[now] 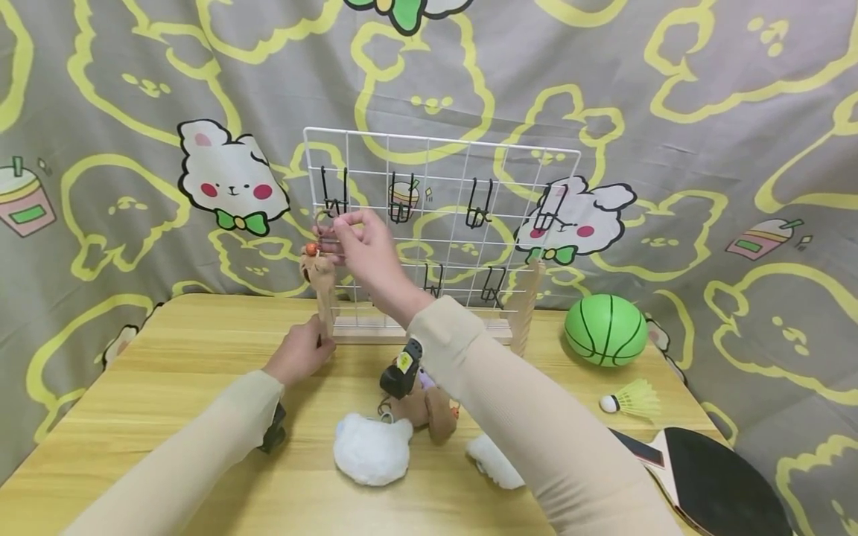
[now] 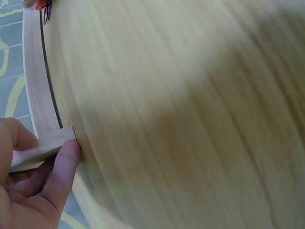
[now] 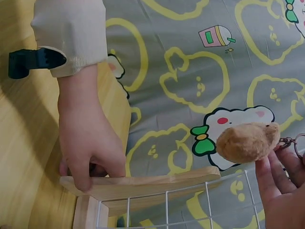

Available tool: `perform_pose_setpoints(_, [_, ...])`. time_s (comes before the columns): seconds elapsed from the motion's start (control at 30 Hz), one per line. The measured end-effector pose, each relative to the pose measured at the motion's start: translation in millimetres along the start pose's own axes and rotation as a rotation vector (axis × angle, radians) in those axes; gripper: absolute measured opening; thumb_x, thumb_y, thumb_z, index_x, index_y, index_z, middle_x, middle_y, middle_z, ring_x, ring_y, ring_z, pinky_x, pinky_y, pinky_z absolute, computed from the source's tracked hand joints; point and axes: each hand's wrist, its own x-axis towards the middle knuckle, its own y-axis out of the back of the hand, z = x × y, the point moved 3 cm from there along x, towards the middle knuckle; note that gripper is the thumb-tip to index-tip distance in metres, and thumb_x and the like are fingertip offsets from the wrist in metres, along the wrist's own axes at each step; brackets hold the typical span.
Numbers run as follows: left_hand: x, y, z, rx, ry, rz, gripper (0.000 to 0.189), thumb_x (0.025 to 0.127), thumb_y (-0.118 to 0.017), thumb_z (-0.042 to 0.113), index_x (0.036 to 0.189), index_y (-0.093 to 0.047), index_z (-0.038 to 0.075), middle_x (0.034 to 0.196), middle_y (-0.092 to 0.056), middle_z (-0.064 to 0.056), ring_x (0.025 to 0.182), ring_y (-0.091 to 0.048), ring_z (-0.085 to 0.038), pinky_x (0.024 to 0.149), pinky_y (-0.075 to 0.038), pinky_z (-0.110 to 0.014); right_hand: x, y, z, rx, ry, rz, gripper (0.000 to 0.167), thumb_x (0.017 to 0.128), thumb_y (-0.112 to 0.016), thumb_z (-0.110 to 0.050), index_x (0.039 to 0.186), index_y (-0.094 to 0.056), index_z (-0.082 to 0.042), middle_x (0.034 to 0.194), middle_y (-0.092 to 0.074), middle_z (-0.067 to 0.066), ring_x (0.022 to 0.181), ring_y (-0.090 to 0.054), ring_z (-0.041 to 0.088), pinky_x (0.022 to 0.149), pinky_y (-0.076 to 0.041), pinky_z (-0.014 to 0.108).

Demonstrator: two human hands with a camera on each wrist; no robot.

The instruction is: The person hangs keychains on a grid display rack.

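A white wire grid rack (image 1: 442, 141) stands in wooden supports at the back of the table, with several black hooks (image 1: 401, 212) on it. My left hand (image 1: 300, 351) grips the foot of the left wooden support (image 2: 45, 148), thumb and fingers on either side. In front of the grid's upper left, my right hand (image 1: 372, 257) pinches the metal ring (image 3: 299, 145) of a plush keychain. Its brown furry body (image 3: 245, 142) hangs from a short chain beside the fingers. Near the hand is the top left hook (image 1: 335, 205).
On the table lie a white plush keychain (image 1: 372, 450), a brown plush (image 1: 439, 417) and another white plush (image 1: 499, 463), partly behind my right sleeve. To the right are a green ball (image 1: 606, 330), a yellow shuttlecock (image 1: 633, 400) and a black paddle (image 1: 724, 476). A patterned curtain (image 1: 710, 67) hangs behind.
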Motion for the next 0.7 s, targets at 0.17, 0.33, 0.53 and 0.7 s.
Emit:
perform_pose_setpoints(0.17, [0.4,-0.2,-1.1,0.009,-0.004,0.002,0.029,0.096,-0.053,0.005,0.118,-0.052,-0.014,0.072,-0.055,-0.007,0.055,-0.046,-0.013,0.048,-0.038,-0.026,-0.2,2.3,0.4,-0.027,-0.016,0.015,0.02,0.11,-0.05,-0.011,0.121,-0.055,0.004,0.128,-0.071,0.025,0.115,-0.073,0.04,0.086,-0.063,0.03])
perform_pose_setpoints(0.33, [-0.5,0.8,1.4,0.018,0.0,0.007,0.021,0.096,-0.053,0.005,0.111,-0.052,-0.01,0.071,-0.054,-0.006,0.056,-0.046,-0.014,0.05,-0.038,-0.028,-2.6,4.2,-0.9,-0.029,-0.022,0.01,0.021,0.108,-0.052,-0.01,0.122,-0.058,0.005,0.131,-0.07,0.024,0.115,-0.073,0.04,0.086,-0.063,0.029])
perform_pose_setpoints(0.53, [-2.1,0.8,4.4,0.019,-0.001,0.016,0.031,0.097,-0.054,0.004,0.121,-0.053,-0.014,0.073,-0.057,-0.008,0.057,-0.048,-0.015,0.051,-0.04,-0.029,-7.5,9.6,-2.9,-0.062,0.02,-0.019,0.024,0.109,-0.051,-0.008,0.126,-0.057,0.007,0.133,-0.069,0.025,0.117,-0.072,0.041,0.09,-0.062,0.027])
perform_pose_setpoints(0.7, [-2.7,0.0,6.1,0.014,-0.008,0.026,0.045,0.096,-0.055,0.004,0.137,-0.049,-0.016,0.075,-0.06,-0.011,0.058,-0.05,-0.015,0.051,-0.041,-0.029,-9.6,16.5,-3.2,-0.091,0.058,-0.035,0.023,0.108,-0.051,-0.006,0.126,-0.057,0.007,0.132,-0.067,0.025,0.115,-0.072,0.041,0.09,-0.062,0.027])
